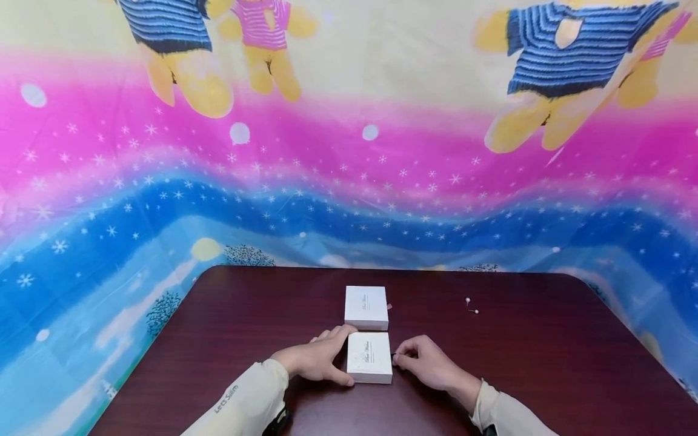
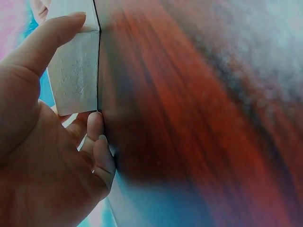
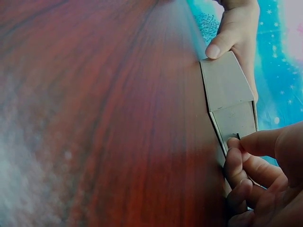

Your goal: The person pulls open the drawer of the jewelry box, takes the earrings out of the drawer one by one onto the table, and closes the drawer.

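A small white gift box (image 1: 369, 361) with dark lettering on its lid lies flat on the table. My left hand (image 1: 320, 356) holds it from the left, with the thumb at the near corner and the fingers around the far one. At its right side my right hand (image 1: 428, 363) pinches a short dark pull tab (image 3: 237, 136) between thumb and forefinger. The other fingers of that hand are curled below the tab in the right wrist view. The box's side faces look closed in both wrist views.
Just behind stands a second white box (image 1: 365, 304) with a pinkish ribbon tab (image 1: 389, 306) on its right. Two small pearl-headed pins or studs (image 1: 477, 312) lie farther right on the dark red table (image 1: 262, 297). A printed cloth (image 1: 349, 157) hangs behind the table.
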Demonstrator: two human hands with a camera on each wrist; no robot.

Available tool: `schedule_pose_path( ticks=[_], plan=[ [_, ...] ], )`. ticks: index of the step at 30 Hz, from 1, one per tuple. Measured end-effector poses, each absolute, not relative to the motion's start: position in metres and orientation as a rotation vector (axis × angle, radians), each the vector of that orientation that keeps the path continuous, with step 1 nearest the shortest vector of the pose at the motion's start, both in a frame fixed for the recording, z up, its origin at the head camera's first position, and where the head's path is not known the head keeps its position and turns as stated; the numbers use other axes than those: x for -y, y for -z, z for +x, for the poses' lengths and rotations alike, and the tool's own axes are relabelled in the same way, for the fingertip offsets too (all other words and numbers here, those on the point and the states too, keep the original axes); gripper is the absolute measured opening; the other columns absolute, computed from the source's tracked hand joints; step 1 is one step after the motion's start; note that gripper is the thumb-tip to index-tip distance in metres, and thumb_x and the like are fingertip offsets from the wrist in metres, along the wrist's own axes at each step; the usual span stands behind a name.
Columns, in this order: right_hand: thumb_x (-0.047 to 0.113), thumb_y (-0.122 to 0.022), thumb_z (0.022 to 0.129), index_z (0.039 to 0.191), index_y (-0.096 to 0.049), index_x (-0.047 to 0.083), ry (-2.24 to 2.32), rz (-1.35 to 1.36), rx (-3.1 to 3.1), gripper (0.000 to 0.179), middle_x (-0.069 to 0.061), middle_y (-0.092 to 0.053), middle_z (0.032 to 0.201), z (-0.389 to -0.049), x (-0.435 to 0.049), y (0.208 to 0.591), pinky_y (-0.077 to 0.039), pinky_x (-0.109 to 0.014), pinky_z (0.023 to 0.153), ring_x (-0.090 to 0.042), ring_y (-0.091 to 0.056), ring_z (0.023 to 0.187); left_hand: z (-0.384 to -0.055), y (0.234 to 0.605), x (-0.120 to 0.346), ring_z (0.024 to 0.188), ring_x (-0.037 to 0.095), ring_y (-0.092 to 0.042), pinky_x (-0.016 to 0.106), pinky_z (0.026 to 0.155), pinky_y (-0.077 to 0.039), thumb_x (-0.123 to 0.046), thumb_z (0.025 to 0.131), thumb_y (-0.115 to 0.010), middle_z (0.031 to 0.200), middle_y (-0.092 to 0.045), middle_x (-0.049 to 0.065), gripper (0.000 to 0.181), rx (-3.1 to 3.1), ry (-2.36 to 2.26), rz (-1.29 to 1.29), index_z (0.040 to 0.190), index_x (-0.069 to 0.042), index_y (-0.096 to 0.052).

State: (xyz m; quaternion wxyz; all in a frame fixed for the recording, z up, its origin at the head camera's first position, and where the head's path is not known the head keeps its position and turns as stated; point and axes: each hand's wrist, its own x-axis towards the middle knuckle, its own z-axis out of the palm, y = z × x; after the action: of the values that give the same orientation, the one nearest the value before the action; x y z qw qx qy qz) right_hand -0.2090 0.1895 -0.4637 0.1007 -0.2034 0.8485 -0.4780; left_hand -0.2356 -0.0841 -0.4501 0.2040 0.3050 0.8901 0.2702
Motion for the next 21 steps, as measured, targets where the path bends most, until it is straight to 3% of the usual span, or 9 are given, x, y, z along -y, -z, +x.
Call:
schedule_pose_path(
  ticks=[14,21],
  plan=[
    [0.003,-0.06,0.095,0.084,-0.073,-0.004,1.401,-0.615,-2.532,0.018,-0.016,-0.065,0.07,-0.2085,-0.1881,0.4639,-0.039,-0.019,0.06,0.002,-0.047,0.061,-0.2334,0.4457,0.0835,0.127,0.019,-0.042,0.047,0.112,-0.033,-0.039,0.081,-0.084,0.139,-0.047,-0.002,0.081,-2.465,-0.768,0.83,0.143,-0.025,-0.035],
    [0.007,-0.062,0.095,0.083,-0.074,0.001,1.376,-0.593,-2.54,0.018,-0.005,-0.065,0.07,-0.2085,-0.1898,0.4633,-0.04,-0.02,0.062,0.001,-0.049,0.063,-0.2353,0.4483,0.0833,0.126,0.019,-0.043,0.048,0.111,-0.033,-0.04,0.081,-0.083,0.139,-0.047,-0.002,0.081,-2.466,-0.765,0.837,0.144,-0.025,-0.035]
  ],
)
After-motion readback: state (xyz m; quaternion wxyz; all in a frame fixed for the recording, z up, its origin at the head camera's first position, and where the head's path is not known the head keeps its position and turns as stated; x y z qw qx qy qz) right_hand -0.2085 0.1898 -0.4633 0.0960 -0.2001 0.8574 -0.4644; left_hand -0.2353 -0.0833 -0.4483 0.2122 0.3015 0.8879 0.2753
